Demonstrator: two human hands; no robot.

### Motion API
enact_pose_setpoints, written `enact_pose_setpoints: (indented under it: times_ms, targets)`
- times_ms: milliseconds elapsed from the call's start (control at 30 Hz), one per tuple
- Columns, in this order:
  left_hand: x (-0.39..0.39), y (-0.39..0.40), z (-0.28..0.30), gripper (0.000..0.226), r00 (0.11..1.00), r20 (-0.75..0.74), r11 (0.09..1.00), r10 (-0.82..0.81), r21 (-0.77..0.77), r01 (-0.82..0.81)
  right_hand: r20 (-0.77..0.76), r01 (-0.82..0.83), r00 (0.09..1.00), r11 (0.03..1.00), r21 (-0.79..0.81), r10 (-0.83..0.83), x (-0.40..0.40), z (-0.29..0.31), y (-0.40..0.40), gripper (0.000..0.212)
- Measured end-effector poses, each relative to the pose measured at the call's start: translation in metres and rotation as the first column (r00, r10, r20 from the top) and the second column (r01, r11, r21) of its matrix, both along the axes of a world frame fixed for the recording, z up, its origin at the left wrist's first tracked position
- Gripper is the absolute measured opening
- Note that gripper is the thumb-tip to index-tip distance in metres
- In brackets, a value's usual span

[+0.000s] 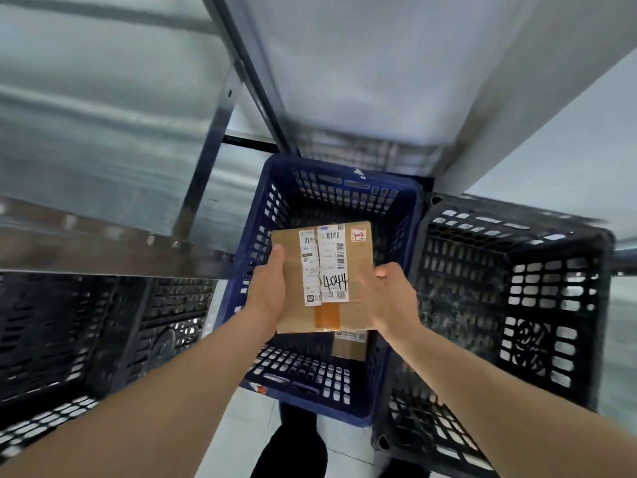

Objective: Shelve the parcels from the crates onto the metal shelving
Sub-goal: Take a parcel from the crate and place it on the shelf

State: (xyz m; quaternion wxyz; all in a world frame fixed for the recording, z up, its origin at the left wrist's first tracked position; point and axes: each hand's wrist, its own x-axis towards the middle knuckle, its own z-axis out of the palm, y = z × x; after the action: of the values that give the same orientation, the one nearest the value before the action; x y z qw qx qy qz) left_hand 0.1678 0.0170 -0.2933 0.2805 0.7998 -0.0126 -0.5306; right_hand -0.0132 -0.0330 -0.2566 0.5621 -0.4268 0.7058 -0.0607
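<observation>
Head view only. Cardboard parcel (322, 276) sits between both hands, held above the open blue crate (262, 215) and clear of the crate floor. Left hand (267, 288) lies along the parcel's left edge, thumb on the top face, fingers hidden beneath. Right hand (391, 294) presses on the right edge, fingers partly curled round it; the fingertips go out of sight under the box. Both hands therefore clasp the parcel from opposite sides.

Parcel: flat rectangular carton, white shipping labels (324, 267) on top with "4044" handwritten, brown tape strip (327, 313) along the seam near the person. Corners look square, faces unbowed.

Judgement on handling: stiff and light to moderate in weight, since it is carried level by edge pressure alone. Cardboard gives fair friction; the taped strip and glossy labels are likely the slippery patches, so grip belongs on bare card at the two side edges, as now. Contents unknown; treat as possibly fragile.

A second parcel (350, 346) lies at the bottom of the blue crate, partly covered by the held one. Black crate (510, 305) stands just beside the blue crate on the right; another dark crate (103, 332) on the left, under a shelf. Metal shelving (103, 150) runs at upper left, blurred; an upright post (206, 167) shows.
</observation>
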Motion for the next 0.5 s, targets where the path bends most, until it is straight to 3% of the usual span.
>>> enact_pose_setpoints:
  times_ms: [67,200,267,500]
  targets:
    - [-0.004,-0.008,0.047,0.132,0.999,0.035,0.999,-0.008,-0.03,0.009,-0.003,0.024,1.0,0.999,-0.032,-0.024,-0.006,0.043,-0.009,0.035]
    - [-0.018,-0.018,0.148,0.107,0.997,0.063,0.99,-0.04,-0.133,0.048,-0.019,-0.008,1.0,0.986,-0.165,0.004,-0.02,0.139,-0.018,0.031]
    - [-0.023,-0.015,0.187,0.111,0.994,0.097,0.985,-0.044,-0.164,0.06,-0.014,-0.01,1.0,0.973,-0.23,0.007,-0.028,0.19,-0.015,0.042]
    - [-0.07,0.011,0.369,0.119,0.953,0.28,0.916,-0.113,-0.343,0.209,0.157,0.192,0.977,0.918,-0.348,-0.145,-0.062,0.345,0.024,0.036]
